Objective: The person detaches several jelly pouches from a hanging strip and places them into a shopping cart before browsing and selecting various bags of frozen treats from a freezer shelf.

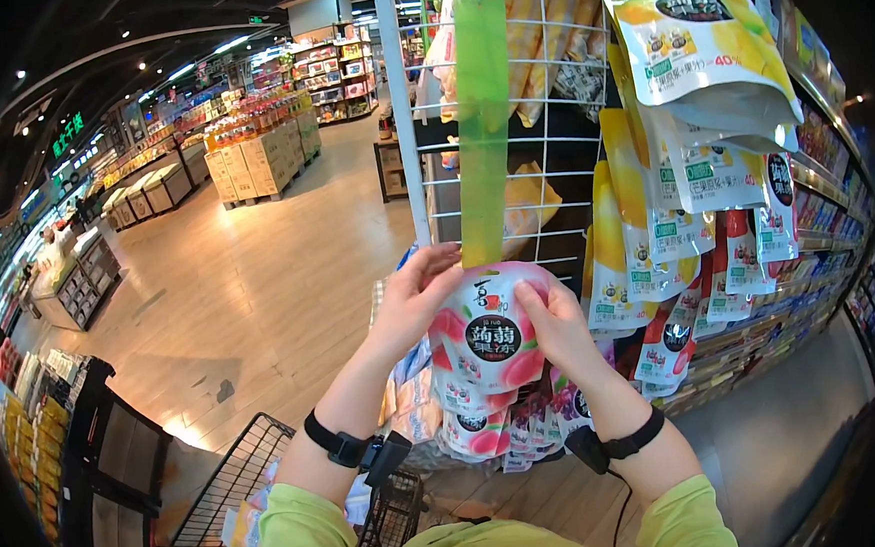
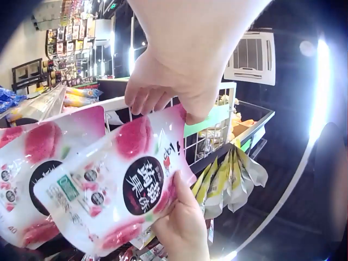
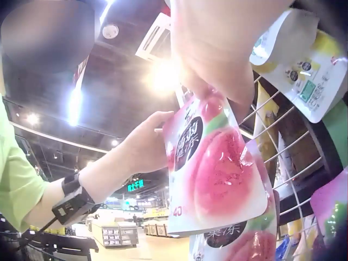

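Supermarket floor (image 1: 307,261) stretches off behind this white wire rack (image 1: 404,115), and only the head view catches the cart (image 1: 232,487) down low. Right hand (image 1: 563,331) has a pink-and-white pouch (image 1: 492,338) pinched, thumb on its front, right under a green strip (image 1: 483,120); left hand (image 1: 414,295) is at its top edge, fingers bent, can't tell if it's gripping. Left wrist view gets the glossy peach print, black oval label and a matching pouch (image 2: 32,179) beside it. Right wrist view's got yellow pouches (image 3: 315,70) hanging nearby, plus that right hand blocking the pouch's top.
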`<state>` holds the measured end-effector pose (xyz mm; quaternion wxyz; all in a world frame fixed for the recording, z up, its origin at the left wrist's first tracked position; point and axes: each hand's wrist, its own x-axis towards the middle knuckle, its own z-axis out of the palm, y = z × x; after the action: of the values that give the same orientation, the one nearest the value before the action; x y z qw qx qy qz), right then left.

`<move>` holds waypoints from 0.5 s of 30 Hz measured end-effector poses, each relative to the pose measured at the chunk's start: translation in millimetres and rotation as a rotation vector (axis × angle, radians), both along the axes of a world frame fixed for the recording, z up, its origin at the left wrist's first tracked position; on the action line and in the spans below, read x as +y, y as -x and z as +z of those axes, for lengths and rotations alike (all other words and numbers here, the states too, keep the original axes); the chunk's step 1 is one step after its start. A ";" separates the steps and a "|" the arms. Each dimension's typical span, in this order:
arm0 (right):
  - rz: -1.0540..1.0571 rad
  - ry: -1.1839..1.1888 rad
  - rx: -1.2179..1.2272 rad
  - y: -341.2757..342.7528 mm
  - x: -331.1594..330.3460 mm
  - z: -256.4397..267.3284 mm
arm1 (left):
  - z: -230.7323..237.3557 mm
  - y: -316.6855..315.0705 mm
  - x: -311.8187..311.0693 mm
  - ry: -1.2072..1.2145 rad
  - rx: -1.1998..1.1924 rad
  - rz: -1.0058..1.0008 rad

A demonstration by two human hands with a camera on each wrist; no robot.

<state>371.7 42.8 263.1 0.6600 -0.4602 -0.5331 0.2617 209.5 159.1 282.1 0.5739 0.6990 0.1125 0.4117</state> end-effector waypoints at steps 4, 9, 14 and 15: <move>-0.121 0.023 -0.026 -4.7 9.4 0.3 | 5.6 -6.6 -1.1 0.066 0.055 0.030; -0.285 0.120 -0.104 -4.4 8.1 2.9 | 6.4 -15.7 1.0 0.107 0.092 0.058; -0.300 0.097 -0.053 1.0 14.0 -2.1 | 11.2 -16.3 -1.3 0.049 0.134 0.076; -0.300 0.079 -0.050 1.7 14.3 -2.7 | 12.1 -15.9 -1.9 0.050 0.137 0.073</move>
<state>370.0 57.1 260.4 0.6596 -0.5664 -0.4642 0.1693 225.3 157.2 294.2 0.5667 0.7063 0.1872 0.3808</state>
